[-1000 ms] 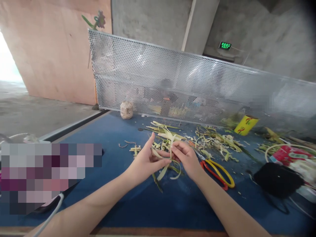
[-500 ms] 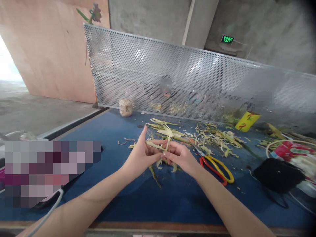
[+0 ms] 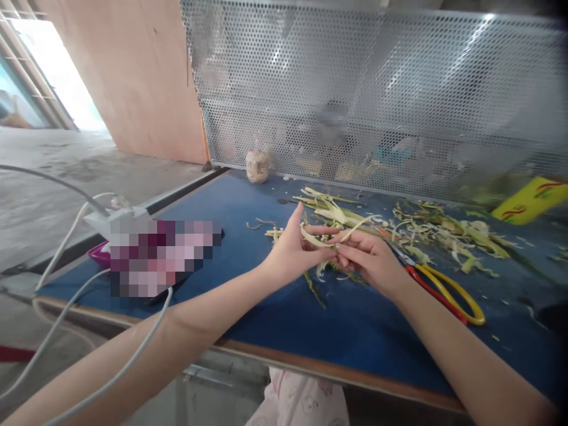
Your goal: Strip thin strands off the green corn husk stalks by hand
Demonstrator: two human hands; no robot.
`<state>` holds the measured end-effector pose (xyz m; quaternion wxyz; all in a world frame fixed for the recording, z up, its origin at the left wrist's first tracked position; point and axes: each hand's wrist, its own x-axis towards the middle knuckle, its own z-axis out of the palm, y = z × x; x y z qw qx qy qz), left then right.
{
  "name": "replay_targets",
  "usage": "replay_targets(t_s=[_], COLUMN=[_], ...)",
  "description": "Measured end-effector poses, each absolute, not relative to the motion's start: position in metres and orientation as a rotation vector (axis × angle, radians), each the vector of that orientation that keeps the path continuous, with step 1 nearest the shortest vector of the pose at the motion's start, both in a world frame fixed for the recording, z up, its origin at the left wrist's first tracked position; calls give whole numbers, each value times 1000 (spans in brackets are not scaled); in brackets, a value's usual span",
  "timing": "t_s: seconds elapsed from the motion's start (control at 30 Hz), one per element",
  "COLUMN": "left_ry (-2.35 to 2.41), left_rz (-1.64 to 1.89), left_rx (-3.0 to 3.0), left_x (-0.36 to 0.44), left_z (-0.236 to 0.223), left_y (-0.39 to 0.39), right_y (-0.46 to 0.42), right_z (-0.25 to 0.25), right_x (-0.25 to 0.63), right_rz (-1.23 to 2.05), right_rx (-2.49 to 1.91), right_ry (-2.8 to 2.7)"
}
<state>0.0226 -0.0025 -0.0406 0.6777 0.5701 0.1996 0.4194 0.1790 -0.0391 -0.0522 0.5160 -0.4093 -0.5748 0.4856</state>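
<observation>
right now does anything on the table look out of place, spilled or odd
Pale plant scraps lie strewn across the blue tabletop, some beside the scissors, rather than gathered in one pile, so it looks messy. The yellow object at the far right seems tilted, though the view's slant may cause that. Nothing looks broken.

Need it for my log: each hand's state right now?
Left hand: holding a thin, curved, pale-green plant strip.
Right hand: pinching a straight pale-green strip; can't tell if the same.
</observation>
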Motion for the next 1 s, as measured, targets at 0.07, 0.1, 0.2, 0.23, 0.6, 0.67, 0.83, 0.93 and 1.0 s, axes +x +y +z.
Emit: replay_targets(t_s=[0.07, 0.1, 0.2, 0.23, 0.6, 0.67, 0.83, 0.93, 1.0], left_ry=[432, 423, 396, 387, 475, 499, 498, 497, 512], left_rz=[938, 941, 961, 967, 987, 983, 976, 964, 967], left_rx=[1262, 1252, 1208, 1197, 1143, 1109, 1093, 1152, 1235], left_x=[24, 25, 28, 29, 27, 27, 30, 31, 31], left_z=[-44, -45, -49, -50, -49, -48, -46, -48, -50], left_y=[-2, -3, -4, -5, -7, -6, -4, -4, -4], right_y=[-39, -40, -41, -41, -39, -41, -39, -36, -36], right_z=[-53, -53, -51, -51, -58, -59, -64, -65, -64], right_x=[179, 179, 177, 177, 179, 179, 182, 183, 183], right_rz=[1174, 1181, 1174, 1167, 913, 902, 712, 639, 637], right_rx=[-974, -972, -993, -999, -1259, -1295, -1252, -1175, -1151], right_ry=[-1361, -1357, -1341, -1325, -1408, -1427, -1394, -1461, -1490])
